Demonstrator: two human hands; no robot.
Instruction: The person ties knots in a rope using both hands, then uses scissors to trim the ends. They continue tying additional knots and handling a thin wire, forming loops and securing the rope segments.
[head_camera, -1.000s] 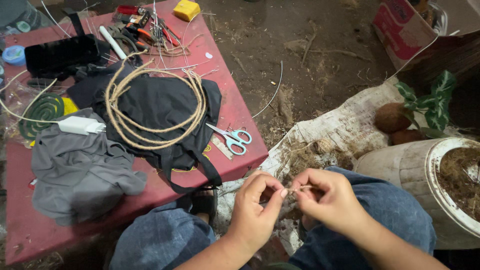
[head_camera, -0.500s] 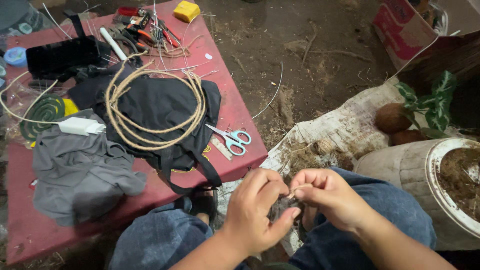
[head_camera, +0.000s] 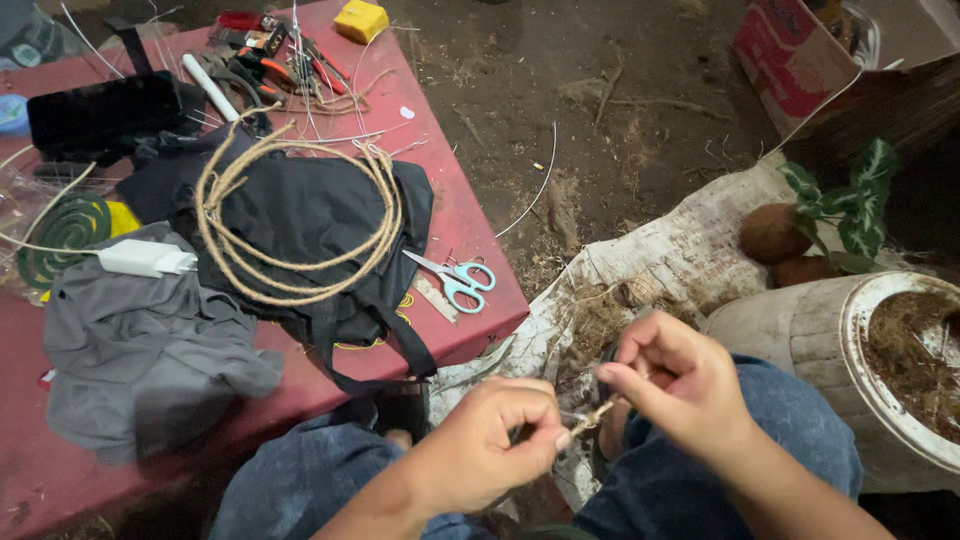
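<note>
Head view: left hand (head_camera: 480, 455) and right hand (head_camera: 680, 385) at 6 o'clock over lap, both pinched on short fibre strand (head_camera: 592, 415) stretched between fingertips. Red worktop (head_camera: 470, 320) at 10 o'clock carries coiled rope (head_camera: 290, 215), scissors (head_camera: 455, 280). White pot (head_camera: 880, 390) at 4 o'clock.

Red table (head_camera: 470, 330); teal-handled scissors (head_camera: 455, 280); tan rope coil (head_camera: 295, 225); seemingly black bag (head_camera: 300, 210).

bare dirt floor (head_camera: 620, 110) (littered with dry fibres), low red table (head_camera: 470, 320).
</note>
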